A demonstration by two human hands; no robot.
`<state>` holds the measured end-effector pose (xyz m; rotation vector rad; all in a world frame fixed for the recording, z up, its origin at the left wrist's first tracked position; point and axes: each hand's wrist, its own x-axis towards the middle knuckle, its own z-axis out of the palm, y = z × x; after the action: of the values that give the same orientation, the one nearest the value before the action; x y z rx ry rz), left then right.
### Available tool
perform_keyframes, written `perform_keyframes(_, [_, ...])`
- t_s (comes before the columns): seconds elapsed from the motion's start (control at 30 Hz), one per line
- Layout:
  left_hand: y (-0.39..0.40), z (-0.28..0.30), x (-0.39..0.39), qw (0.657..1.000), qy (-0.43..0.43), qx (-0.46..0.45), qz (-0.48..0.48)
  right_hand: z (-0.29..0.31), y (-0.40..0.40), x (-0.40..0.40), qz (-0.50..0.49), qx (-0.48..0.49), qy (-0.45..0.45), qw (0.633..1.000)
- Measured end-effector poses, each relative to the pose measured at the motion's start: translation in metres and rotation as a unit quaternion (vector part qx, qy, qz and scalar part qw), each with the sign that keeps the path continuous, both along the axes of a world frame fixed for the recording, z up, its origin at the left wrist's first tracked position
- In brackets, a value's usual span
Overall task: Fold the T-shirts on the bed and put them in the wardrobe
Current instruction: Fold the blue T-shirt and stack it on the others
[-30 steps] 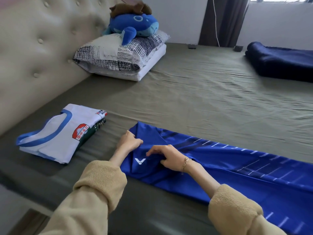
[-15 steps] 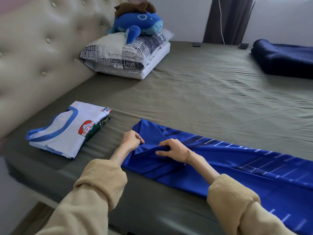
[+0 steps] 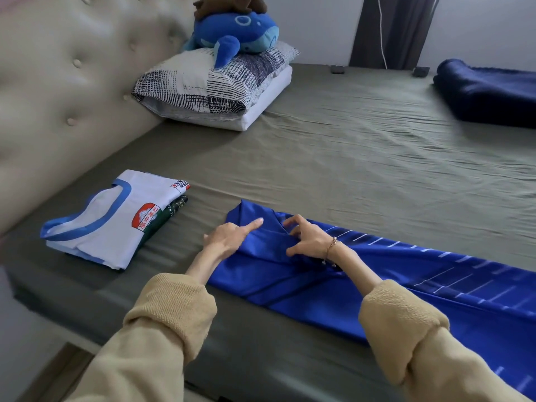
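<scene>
An olive-sheeted bed (image 3: 362,158) carries a blue T-shirt (image 3: 406,288) folded into a long strip along its near edge, with a stack of folded T-shirts (image 3: 116,219), white on top, lying apart to its left near the padded headboard (image 3: 58,91). The left hand (image 3: 229,237) rests on the strip's collar end with the forefinger stretched straight onto the cloth and the other fingers loosely bent, holding nothing. The right hand (image 3: 307,239), just beside it, has its fingers curled and spread, fingertips (image 3: 290,223) and thumb gathering a ridge of blue fabric.
</scene>
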<state>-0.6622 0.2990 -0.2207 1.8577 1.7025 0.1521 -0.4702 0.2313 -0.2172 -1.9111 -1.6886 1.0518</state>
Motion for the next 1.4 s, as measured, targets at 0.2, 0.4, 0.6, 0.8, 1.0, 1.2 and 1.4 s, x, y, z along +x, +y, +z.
perform_keyframes(0.2, [-0.016,-0.012,0.007,0.977,0.112,0.183,-0.011,-0.006,-0.013,0.02,-0.067,0.102,-0.039,0.992])
perform_keyframes(0.4, [-0.025,-0.021,0.028,0.949,0.142,0.283,-0.012,-0.013,-0.029,0.035,-0.144,0.059,0.007,0.988])
perform_keyframes(0.6, [-0.034,-0.023,0.046,0.951,0.181,0.25,-0.032,-0.014,-0.044,0.036,-0.129,0.008,-0.101,0.986])
perform_keyframes(0.8, [-0.057,-0.024,0.074,0.968,0.142,0.2,-0.06,0.0,-0.061,0.045,-0.183,0.047,-0.125,0.974])
perform_keyframes(1.0, [-0.1,-0.021,0.131,0.956,0.118,0.195,-0.183,0.001,-0.113,0.108,-0.26,0.023,-0.206,0.943])
perform_keyframes(1.2, [-0.152,-0.019,0.2,0.938,0.096,0.195,-0.271,-0.009,-0.191,0.196,-0.304,-0.06,-0.243,0.919])
perform_keyframes(1.4, [-0.211,-0.026,0.267,0.904,0.076,0.136,-0.398,-0.022,-0.257,0.256,-0.274,-0.128,-0.262,0.916])
